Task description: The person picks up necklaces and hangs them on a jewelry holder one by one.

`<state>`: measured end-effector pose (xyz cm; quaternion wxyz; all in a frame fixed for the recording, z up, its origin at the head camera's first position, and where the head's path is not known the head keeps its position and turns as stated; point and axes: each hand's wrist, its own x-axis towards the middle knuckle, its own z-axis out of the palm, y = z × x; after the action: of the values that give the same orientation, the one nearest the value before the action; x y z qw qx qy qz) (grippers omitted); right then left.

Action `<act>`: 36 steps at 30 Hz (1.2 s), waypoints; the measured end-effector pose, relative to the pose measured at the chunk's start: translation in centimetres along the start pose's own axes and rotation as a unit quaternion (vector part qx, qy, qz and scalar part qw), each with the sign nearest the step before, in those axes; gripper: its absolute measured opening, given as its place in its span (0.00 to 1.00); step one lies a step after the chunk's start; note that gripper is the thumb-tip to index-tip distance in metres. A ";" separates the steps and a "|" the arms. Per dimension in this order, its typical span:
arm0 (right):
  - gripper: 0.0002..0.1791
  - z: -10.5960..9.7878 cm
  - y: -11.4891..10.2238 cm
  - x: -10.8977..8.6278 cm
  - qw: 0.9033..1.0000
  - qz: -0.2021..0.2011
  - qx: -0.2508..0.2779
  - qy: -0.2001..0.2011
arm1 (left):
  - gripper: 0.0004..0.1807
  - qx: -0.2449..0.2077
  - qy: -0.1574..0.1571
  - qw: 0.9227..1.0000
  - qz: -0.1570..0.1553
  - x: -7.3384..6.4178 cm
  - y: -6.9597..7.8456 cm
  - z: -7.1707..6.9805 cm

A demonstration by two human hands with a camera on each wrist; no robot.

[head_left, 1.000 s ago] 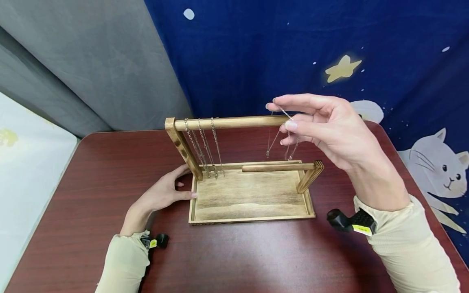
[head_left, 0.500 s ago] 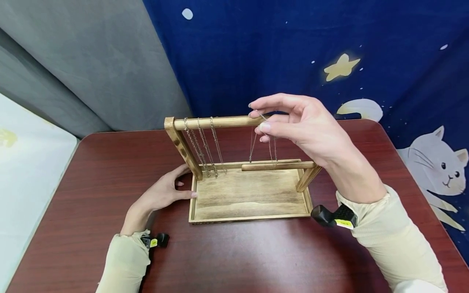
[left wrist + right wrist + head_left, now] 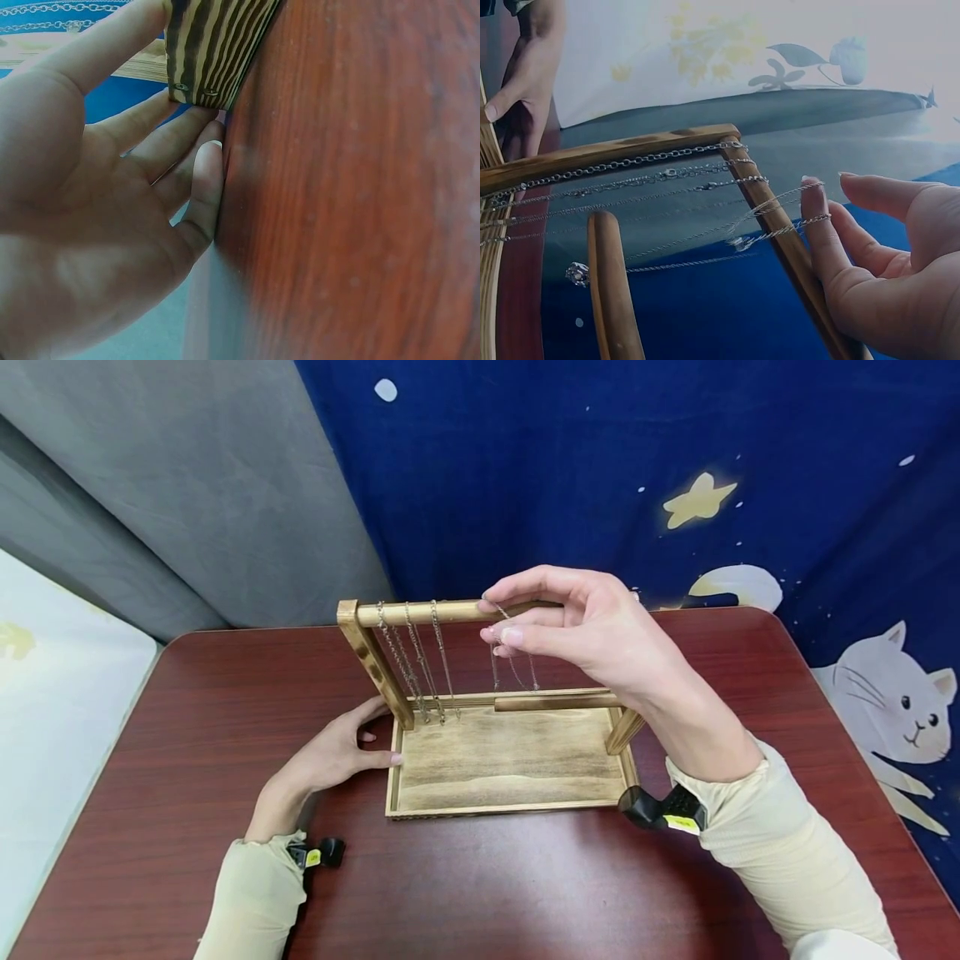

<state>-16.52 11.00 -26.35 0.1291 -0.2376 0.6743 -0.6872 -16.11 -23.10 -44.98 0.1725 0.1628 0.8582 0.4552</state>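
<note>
A wooden jewelry stand [image 3: 517, 747] has a tray base, a long top bar and a shorter lower bar. Several silver necklaces [image 3: 420, 652] hang near the left end of the top bar. My right hand [image 3: 585, 618] is at that bar, right of them, pinching a thin silver necklace [image 3: 780, 234] between fingers and thumb. Its loop is spread and its strands hang down; a sparkling pendant [image 3: 576, 274] shows in the right wrist view. My left hand [image 3: 341, 747] holds the tray's left end, thumb on the rim and fingers by the post; some fingertips are hidden.
The stand is on a dark red wooden table [image 3: 510, 893]. Behind it hang a grey curtain [image 3: 225, 485] and a blue curtain [image 3: 510, 468] with stars and a cat. The lower bar's post [image 3: 624, 731] is partly covered by my right wrist.
My right hand has moved left along the top bar with the necklace, and slightly lower at the end. My left hand has stayed on the tray's end.
</note>
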 end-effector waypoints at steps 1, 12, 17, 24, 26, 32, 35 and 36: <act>0.20 0.1 0.0 0.0 1.000 0.001 0.000 -0.004 | 0.50 0.000 0.000 1.000 0.001 0.0 0.0 0.0; 0.20 0.3 0.4 -0.5 1.000 0.008 -0.004 -0.029 | 0.49 0.000 -0.004 1.000 0.003 0.1 0.2 0.1; 0.20 0.4 0.7 -0.6 0.999 0.015 0.017 -0.048 | 0.50 0.001 -0.004 1.000 -0.003 0.0 0.3 0.0; 0.20 0.2 1.3 -0.8 0.997 0.028 -0.026 -0.061 | 0.50 0.006 0.000 1.000 -0.005 -0.1 0.2 -0.1; 0.20 0.1 1.4 -0.9 0.997 0.033 -0.039 -0.059 | 0.50 0.004 -0.003 1.000 -0.003 0.0 0.1 -0.1; 0.19 -0.1 2.1 -1.2 0.997 0.045 -0.028 -0.052 | 0.50 0.001 -0.003 1.000 0.000 0.0 0.1 0.0; 0.20 -0.2 2.3 -1.4 0.998 0.050 -0.017 -0.046 | 0.50 0.002 -0.002 1.000 -0.001 -0.1 0.2 0.0; 0.20 -0.3 2.4 -1.5 0.998 0.052 -0.015 -0.044 | 0.50 0.003 -0.002 1.000 -0.001 -0.1 0.2 0.0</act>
<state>-15.74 11.83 -28.89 0.1904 -0.2340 0.6898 -0.6582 -16.02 -23.04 -44.75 0.1739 0.1631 0.8594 0.4524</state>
